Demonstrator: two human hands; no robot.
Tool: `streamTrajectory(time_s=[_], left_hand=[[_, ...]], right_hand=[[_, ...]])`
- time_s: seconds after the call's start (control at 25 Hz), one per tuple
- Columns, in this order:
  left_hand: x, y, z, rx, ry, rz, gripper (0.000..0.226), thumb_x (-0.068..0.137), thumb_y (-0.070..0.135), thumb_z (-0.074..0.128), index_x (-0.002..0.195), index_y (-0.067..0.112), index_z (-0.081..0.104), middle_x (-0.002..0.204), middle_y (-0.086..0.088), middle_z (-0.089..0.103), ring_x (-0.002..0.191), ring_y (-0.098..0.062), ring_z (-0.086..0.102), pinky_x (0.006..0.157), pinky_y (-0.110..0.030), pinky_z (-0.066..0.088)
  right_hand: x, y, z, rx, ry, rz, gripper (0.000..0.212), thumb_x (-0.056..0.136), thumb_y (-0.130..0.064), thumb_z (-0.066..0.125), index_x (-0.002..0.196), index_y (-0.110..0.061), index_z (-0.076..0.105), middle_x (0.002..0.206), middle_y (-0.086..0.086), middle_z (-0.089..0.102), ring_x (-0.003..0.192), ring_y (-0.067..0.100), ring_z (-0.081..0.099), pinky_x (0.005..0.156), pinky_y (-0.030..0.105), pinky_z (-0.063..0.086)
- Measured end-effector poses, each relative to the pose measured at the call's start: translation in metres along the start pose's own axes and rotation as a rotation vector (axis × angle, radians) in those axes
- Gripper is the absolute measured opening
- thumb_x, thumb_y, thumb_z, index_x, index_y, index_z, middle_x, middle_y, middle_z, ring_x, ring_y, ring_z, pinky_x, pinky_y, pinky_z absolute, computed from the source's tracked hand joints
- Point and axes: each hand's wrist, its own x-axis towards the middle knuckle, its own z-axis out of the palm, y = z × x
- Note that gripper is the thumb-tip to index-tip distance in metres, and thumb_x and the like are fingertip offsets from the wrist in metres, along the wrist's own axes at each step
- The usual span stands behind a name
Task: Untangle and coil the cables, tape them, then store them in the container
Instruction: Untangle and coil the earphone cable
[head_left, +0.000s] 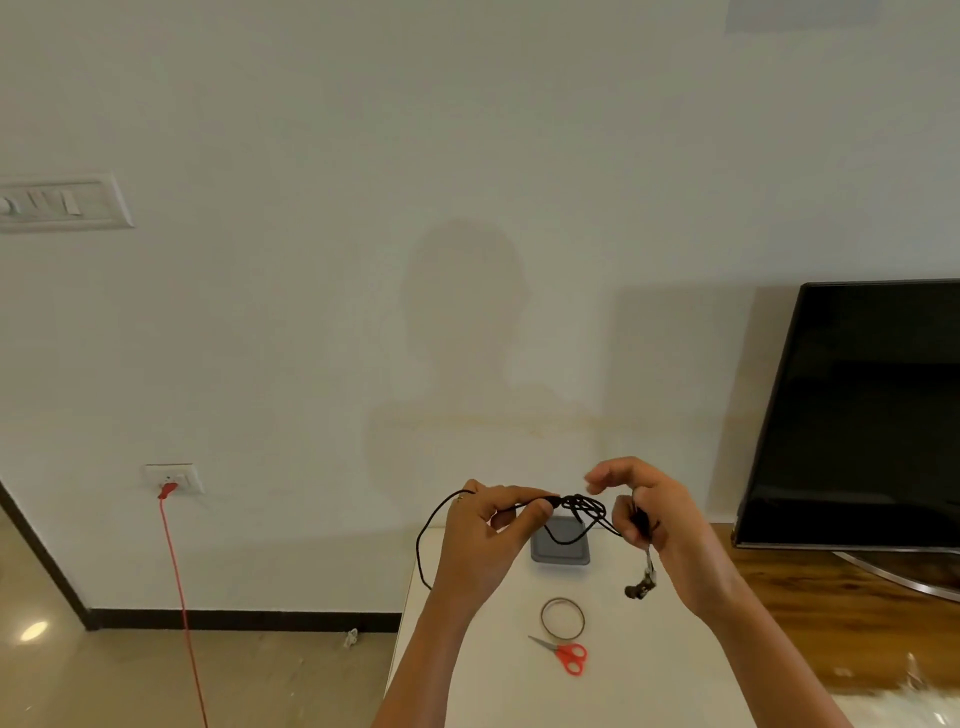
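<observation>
Filling most of the view is a big pale wall (363, 156), with a soft shadow of a person on it. Next in size is a dark TV screen (862, 415) on the right, leaning on a brown wooden top (810, 613). A white table (649, 675) sits low in the middle, just beside the wooden top. The shiny floor (156, 675) is on the left. A long red cord (182, 608) hangs down from a white wall plug (174, 478), and a switch plate (62, 202) sits higher up on the wall. Two bare arms reach out over the table. The left hand (478, 540) is closed in a pinch on the black cable (582, 506), with one long loop hanging down to the left of it. The right hand (654, 525) grips the other part of the same cable, with its top fingers spread loose above. A knot of cable sits in the air between the two hands, above the table. Small earbud ends (641, 587) hang down under the right hand. A gray container (561, 553) rests on the table behind the hands. A round roll of tape (562, 618) lies flat closer in, and small red scissors (563, 656) lie just beside it.
</observation>
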Motion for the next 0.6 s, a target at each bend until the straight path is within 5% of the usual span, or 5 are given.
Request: streamTrajectory(time_s=[0.12,0.2,0.4,0.6], left_hand=[[-0.001,0.012,-0.003,0.010,0.000,0.045,0.017,0.083,0.029,0.071,0.081,0.045,0.074,0.055,0.014,0.052,0.071,-0.001,0.039,0.066,-0.013,0.033],[-0.003,0.020,-0.005,0.038,-0.008,0.065,0.017,0.086,0.028,0.067,0.080,0.043,0.071,0.055,0.016,0.051,0.072,-0.001,0.040,0.068,-0.014,0.033],[-0.006,0.033,-0.006,0.007,-0.015,0.034,0.018,0.085,0.041,0.056,0.077,0.034,0.071,0.056,0.009,0.053,0.070,-0.002,0.044,0.074,-0.024,0.035],[-0.004,0.040,-0.007,-0.142,-0.007,-0.010,0.019,0.079,0.037,0.055,0.068,0.030,0.068,0.072,-0.012,0.064,0.063,-0.007,0.045,0.068,-0.019,0.038]], right_hand=[[-0.005,-0.012,0.011,-0.380,0.011,-0.083,0.027,0.079,-0.027,0.074,0.102,-0.038,0.065,0.093,-0.014,0.066,0.050,0.004,0.040,0.052,0.016,0.040],[-0.005,-0.020,0.015,-0.529,0.064,-0.165,0.028,0.074,-0.023,0.078,0.096,-0.038,0.066,0.087,-0.019,0.066,0.051,0.004,0.044,0.052,0.013,0.041],[-0.007,-0.025,0.018,-0.454,0.197,-0.198,0.027,0.082,-0.006,0.069,0.087,-0.033,0.070,0.081,-0.019,0.070,0.070,0.004,0.063,0.063,0.010,0.048],[-0.009,-0.030,0.016,-0.369,0.181,-0.106,0.017,0.084,-0.017,0.067,0.086,-0.033,0.071,0.080,-0.014,0.073,0.075,0.011,0.067,0.069,0.027,0.056]])
